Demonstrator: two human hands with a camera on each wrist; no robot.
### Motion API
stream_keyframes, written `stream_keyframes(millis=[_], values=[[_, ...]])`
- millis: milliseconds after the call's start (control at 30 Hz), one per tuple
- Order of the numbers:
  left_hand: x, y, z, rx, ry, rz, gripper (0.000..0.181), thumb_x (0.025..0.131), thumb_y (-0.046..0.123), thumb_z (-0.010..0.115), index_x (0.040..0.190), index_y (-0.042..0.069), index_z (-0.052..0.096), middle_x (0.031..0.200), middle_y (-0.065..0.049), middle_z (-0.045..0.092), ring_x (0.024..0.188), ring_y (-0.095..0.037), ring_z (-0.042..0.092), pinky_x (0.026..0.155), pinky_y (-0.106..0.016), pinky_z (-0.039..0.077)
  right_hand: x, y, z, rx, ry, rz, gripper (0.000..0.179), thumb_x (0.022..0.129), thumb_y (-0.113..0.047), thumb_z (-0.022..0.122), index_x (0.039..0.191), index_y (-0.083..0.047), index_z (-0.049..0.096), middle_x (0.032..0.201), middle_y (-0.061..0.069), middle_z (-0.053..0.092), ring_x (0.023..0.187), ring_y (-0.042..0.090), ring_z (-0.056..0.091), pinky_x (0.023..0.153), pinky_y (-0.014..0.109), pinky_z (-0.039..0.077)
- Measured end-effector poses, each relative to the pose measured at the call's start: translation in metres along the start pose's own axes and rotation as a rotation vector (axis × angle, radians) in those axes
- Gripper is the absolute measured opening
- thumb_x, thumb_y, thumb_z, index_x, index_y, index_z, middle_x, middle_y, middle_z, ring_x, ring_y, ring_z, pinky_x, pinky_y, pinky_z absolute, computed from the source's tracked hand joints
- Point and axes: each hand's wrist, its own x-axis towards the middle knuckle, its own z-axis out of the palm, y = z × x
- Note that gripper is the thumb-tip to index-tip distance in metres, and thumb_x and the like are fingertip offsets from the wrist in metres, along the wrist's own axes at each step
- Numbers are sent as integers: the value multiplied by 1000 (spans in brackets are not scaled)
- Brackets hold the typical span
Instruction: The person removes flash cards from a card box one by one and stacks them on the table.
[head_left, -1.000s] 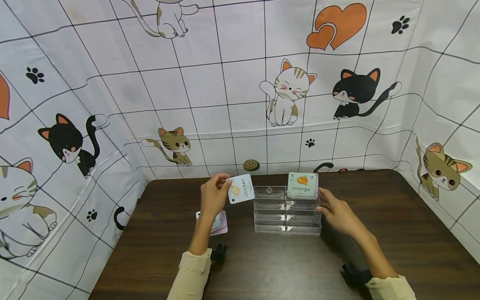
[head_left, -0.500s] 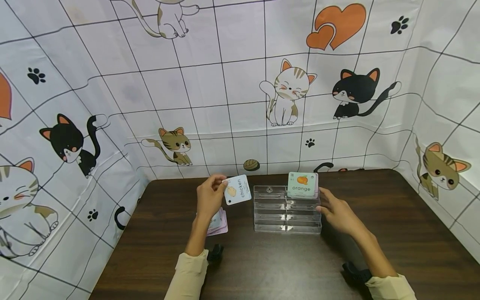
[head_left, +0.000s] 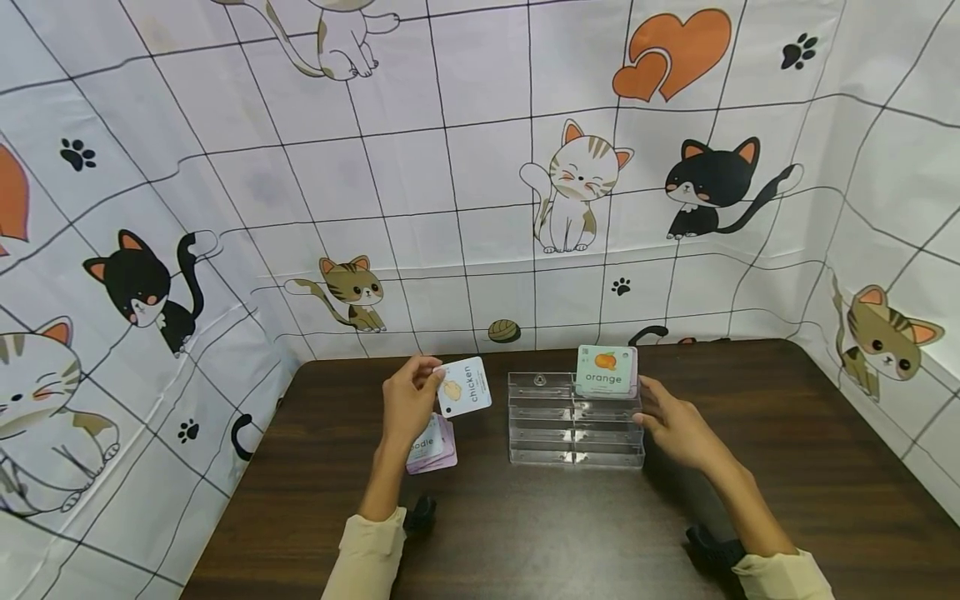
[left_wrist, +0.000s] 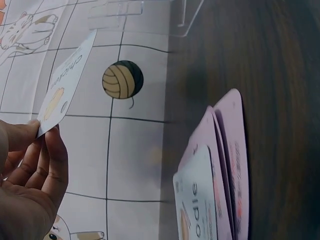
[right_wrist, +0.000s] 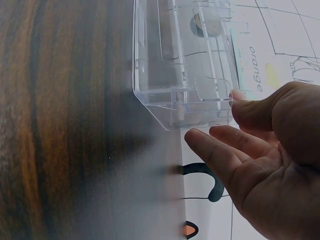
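A white card printed "chicken" (head_left: 463, 387) is pinched at its corner between the thumb and fingers of my left hand (head_left: 406, 408). It is held in the air, left of a clear plastic tiered rack (head_left: 540, 457). Below that hand, a small stack of pink and white cards (left_wrist: 230, 145) lies on the table, partly hidden by the wrist in the head view. Cards with a green "orange" card (head_left: 603, 372) in front stand in the rack's back right compartment. My right hand (head_left: 678, 427) is at the rack's right side, thumb at its edge and fingers loosely extended.
Everything stands on a dark wooden table (head_left: 570, 533). Behind and beside it hangs a white cloth (head_left: 480, 167) with cat drawings and grid lines. The rack has several stepped rows split by a middle divider.
My left hand has moved left and slightly toward me with the chicken card, away from the rack. More of the card stack now shows. The right hand has stayed in place.
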Motion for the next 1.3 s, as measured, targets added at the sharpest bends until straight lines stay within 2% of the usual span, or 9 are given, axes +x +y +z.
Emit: stream_keyframes(millis=[233, 367, 533, 767, 933, 1033, 1300], values=[[-4, -5, -9, -2, -3, -23, 15, 100, 3, 74, 114, 2, 76, 101, -17, 79, 82, -22, 74, 63, -18, 52, 0, 0, -1, -1, -6, 15, 65, 106, -3, 63, 160, 10, 30, 154, 44, 45, 128, 57, 64, 94, 59, 61], [-5, -11, -17, 29, 8, -21, 14, 100, 3, 74, 113, 1, 77, 101, -17, 80, 84, -23, 74, 64, -17, 51, 0, 0, -3, -11, -12, 22, 66, 106, -4, 64, 161, 10, 29, 154, 45, 43, 128, 58, 63, 93, 59, 61], [-8, -18, -29, 52, 13, -50, 15, 100, 5, 75, 114, 3, 77, 102, -18, 80, 85, -24, 76, 64, -18, 52, 0, 1, -3, -15, -16, 24, 67, 106, -3, 63, 161, 12, 28, 154, 46, 43, 128, 58, 62, 93, 59, 61], [-12, -27, -45, 86, 25, -86, 15, 101, 8, 74, 115, 3, 76, 102, -15, 79, 81, -16, 71, 63, -19, 53, -1, 3, 0, -7, -9, 26, 66, 106, -3, 63, 161, 9, 29, 154, 45, 43, 127, 58, 63, 93, 59, 61], [-14, -33, -56, 86, 29, -100, 15, 101, 7, 74, 115, 2, 76, 102, -17, 79, 76, -20, 70, 60, -19, 52, -2, 4, 2, -5, -6, 22, 66, 106, -3, 64, 161, 8, 29, 154, 45, 44, 127, 58, 64, 92, 59, 61], [-16, -37, -62, 87, 35, -100, 16, 101, 7, 75, 115, 1, 76, 101, -17, 79, 74, -19, 70, 60, -19, 52, -1, 3, 2, -4, -5, 17, 66, 106, -3, 64, 161, 8, 29, 154, 45, 44, 127, 58, 64, 92, 59, 61], [-17, -41, -72, 78, 54, -112, 15, 99, 6, 76, 114, 1, 76, 101, -19, 78, 72, -9, 68, 60, -18, 55, 0, 1, 2, -7, -5, 13, 65, 106, -3, 64, 160, 9, 30, 153, 46, 45, 126, 58, 64, 92, 59, 61]])
